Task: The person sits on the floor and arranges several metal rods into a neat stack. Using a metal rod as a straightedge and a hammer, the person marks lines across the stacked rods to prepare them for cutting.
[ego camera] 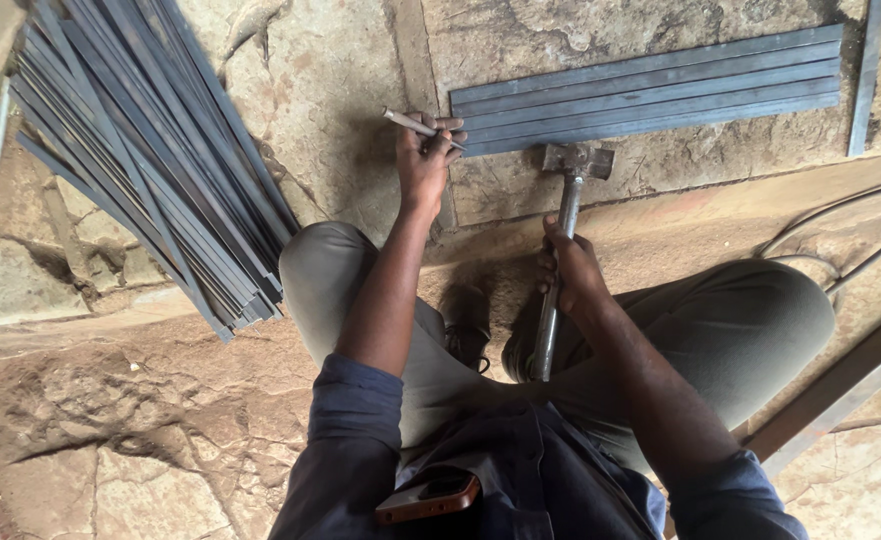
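My left hand (pixel 423 160) grips a thin metal punch (pixel 407 124), its tip pointing at the left ends of several flat grey steel strips (pixel 650 90) laid side by side on the stone floor. My right hand (pixel 570 268) is closed round the metal handle of a hammer (pixel 577 162). The hammer's head rests on the stone just below the strips, to the right of the punch. I am squatting, with both knees in grey trousers below my arms.
A large fanned pile of long steel strips (pixel 150 150) lies at the left. A single upright strip (pixel 865 80) lies at the far right, a wire (pixel 820 215) curves at the right, and a long bar (pixel 840 385) lies at the lower right. A phone (pixel 428 495) sticks out of my shirt pocket.
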